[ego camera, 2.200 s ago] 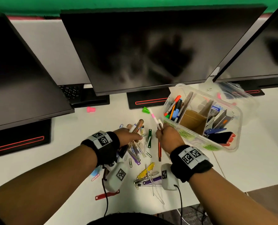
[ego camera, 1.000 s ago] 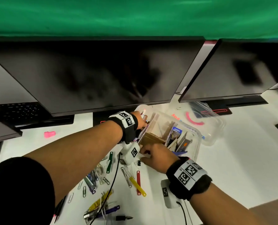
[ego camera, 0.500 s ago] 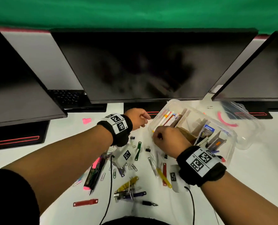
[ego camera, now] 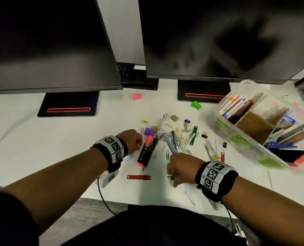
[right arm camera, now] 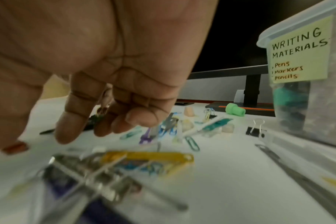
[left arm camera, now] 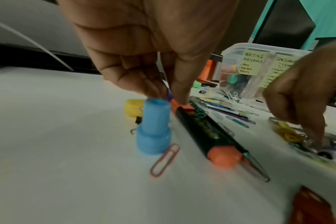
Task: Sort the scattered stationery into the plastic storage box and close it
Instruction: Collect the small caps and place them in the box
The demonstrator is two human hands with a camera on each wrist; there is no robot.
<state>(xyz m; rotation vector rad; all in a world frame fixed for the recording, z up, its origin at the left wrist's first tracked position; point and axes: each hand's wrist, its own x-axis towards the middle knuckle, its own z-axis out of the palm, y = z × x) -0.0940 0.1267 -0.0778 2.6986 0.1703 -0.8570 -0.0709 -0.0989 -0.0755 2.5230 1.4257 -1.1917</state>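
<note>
The clear plastic storage box (ego camera: 236, 139) stands open at the right, with pens and card dividers inside and a "writing materials" label (right arm camera: 297, 50). Stationery lies scattered mid-table. My left hand (ego camera: 139, 142) reaches down and pinches the pink end of a black highlighter (ego camera: 146, 153) between thumb and fingers (left arm camera: 182, 97). A blue cap (left arm camera: 153, 128) stands upright beside it. My right hand (ego camera: 172, 176) hovers with curled fingers (right arm camera: 77, 128) over a heap of metal clips (right arm camera: 90, 180) and a yellow strip (right arm camera: 148, 157). I cannot tell whether it grips anything.
Two dark monitors (ego camera: 50, 41) (ego camera: 218, 32) overhang the back of the white table, their bases (ego camera: 67, 103) on it. A pink cap (ego camera: 137, 96), green cap (ego camera: 196, 104), purple cap (ego camera: 149, 132), red strip (ego camera: 138, 177) and binder clip (ego camera: 204, 135) lie around. The clear lid (ego camera: 289, 107) sits behind the box.
Both hands have drawn back from the box to the scattered pile. The left hand has gone down to the black highlighter, the right to the near heap of clips. The head has tilted down.
</note>
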